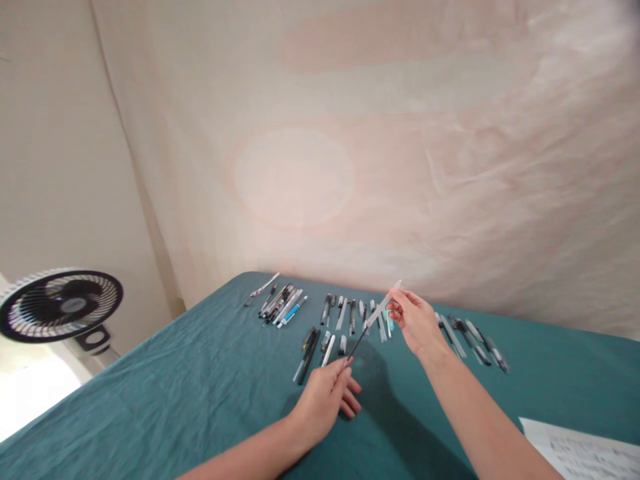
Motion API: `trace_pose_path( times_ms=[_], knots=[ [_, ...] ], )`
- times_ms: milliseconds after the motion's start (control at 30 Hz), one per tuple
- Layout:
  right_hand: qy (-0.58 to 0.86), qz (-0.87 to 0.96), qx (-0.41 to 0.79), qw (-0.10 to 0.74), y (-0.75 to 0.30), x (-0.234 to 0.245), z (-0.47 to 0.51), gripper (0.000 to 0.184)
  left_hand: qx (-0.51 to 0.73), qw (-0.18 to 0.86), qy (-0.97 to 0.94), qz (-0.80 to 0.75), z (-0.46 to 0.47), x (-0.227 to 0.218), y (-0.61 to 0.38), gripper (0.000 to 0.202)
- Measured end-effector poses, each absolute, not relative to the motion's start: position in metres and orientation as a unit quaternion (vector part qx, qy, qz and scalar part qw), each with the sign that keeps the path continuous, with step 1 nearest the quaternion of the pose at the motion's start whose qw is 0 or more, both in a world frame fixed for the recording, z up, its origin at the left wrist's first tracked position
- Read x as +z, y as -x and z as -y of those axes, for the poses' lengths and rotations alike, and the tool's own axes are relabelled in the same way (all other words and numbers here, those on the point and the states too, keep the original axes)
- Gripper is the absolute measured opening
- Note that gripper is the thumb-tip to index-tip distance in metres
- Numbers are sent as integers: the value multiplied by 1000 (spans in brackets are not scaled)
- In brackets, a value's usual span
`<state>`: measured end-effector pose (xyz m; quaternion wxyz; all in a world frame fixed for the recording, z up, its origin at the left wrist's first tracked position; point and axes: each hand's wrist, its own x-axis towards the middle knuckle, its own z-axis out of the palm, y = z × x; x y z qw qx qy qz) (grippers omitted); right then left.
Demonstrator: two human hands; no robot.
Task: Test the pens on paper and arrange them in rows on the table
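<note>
My left hand (327,397) pinches the lower end of a thin dark pen refill (358,343), low over the table. Up and to the right, my right hand (414,321) grips a pale, see-through pen barrel (379,311) between thumb and fingers. Refill and barrel lie in one slanted line, the refill's upper end at the barrel's lower opening; how far it reaches inside I cannot tell. Just left of the hands lie a black pen (309,358), a white pen barrel (329,351) and a short cap (343,345). Behind them runs a row of pens and caps (353,317).
A pile of pens (283,305) lies at the back left, another group of pens (473,341) to the right. Printed paper (583,450) lies at the front right on the green tablecloth (200,387). A fan (63,305) stands beyond the left edge; a pale sheet (400,167) hangs behind.
</note>
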<state>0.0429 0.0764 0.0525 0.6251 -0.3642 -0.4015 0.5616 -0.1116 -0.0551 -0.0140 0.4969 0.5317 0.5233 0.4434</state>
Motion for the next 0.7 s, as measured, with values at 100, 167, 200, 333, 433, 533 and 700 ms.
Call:
trace_pose_path(
  times_ms=[100,167,200,333,433,533,700],
  knots=[
    [360,373,537,666,-57,53,-88,23,383,429,-601,-554,62,-4,115,49],
    [358,376,523,676,-67,55,-93,22,334,351,-648,-588,67,7,115,49],
    [366,396,521,661,-71,55,-93,21,303,303,-665,-611,69,11,115,49],
    [443,571,555,412,-72,44,-86,19,144,123,-690,-699,69,20,105,49],
    [472,628,591,184,-56,25,-74,17,68,69,-693,-714,64,18,98,50],
    [485,626,596,136,-38,7,-66,18,25,46,-692,-720,59,16,94,53],
    [495,617,594,147,-24,-3,-62,20,-25,56,-683,-728,51,20,86,58]
  ],
)
